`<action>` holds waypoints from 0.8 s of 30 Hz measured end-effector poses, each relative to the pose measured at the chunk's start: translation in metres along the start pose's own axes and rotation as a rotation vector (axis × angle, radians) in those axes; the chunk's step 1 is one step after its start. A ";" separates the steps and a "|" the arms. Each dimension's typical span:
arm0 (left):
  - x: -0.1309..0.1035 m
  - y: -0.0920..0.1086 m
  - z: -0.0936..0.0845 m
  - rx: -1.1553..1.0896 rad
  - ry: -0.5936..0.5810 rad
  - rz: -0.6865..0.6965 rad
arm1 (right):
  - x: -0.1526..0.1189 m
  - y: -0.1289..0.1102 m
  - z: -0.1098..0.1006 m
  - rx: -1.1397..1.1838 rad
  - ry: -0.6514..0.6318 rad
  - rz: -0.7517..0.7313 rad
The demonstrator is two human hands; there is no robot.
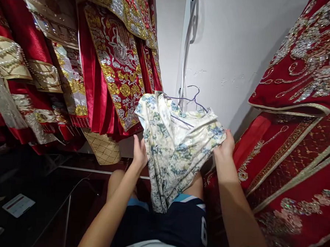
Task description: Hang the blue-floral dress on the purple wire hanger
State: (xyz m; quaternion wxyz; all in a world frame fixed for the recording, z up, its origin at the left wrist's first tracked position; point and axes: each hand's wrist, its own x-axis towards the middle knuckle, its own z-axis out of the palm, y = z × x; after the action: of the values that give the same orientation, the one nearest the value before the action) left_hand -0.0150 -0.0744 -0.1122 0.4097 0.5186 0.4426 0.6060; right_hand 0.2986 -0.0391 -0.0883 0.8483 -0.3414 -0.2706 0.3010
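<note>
A white V-necked floral top point(170, 153) with blue and green print is spread out before me, its lower end narrowing down between my knees. A thin purple hanger point(195, 99) sits in its neckline, the hook sticking up near the wall. My right hand point(225, 144) is closed on the top's edge at the right sleeve. At the left edge of the cloth is my left hand point(140, 151), thumb stretched up and away from the fabric. Some of its fingers are hidden along or behind the cloth.
Red embroidered gowns point(121, 62) with gold and silver beadwork hang at the left. More beaded red garments point(296, 90) hang close on my right. A white wall point(230, 42) with a vertical metal rail point(185, 47) stands ahead. A card point(18, 205) lies on a dark surface lower left.
</note>
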 end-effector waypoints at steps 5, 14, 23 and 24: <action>-0.009 -0.016 0.004 -0.107 0.044 0.029 | 0.011 0.002 0.030 -0.010 -0.010 0.091; -0.049 -0.045 0.006 -0.153 0.099 -0.155 | -0.030 0.002 -0.008 -0.295 0.062 -0.042; -0.069 -0.052 0.022 -0.135 0.012 -0.171 | -0.190 0.076 -0.007 -0.328 -0.355 0.300; -0.070 -0.049 0.022 -0.149 0.000 -0.158 | -0.196 0.079 -0.002 -0.316 -0.439 0.386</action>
State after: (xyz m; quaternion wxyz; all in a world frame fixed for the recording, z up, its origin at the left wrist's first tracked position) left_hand 0.0171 -0.1257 -0.1765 0.4935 0.4503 0.4358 0.6032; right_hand 0.1421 -0.1296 -0.1978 0.6335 -0.4410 -0.4205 0.4768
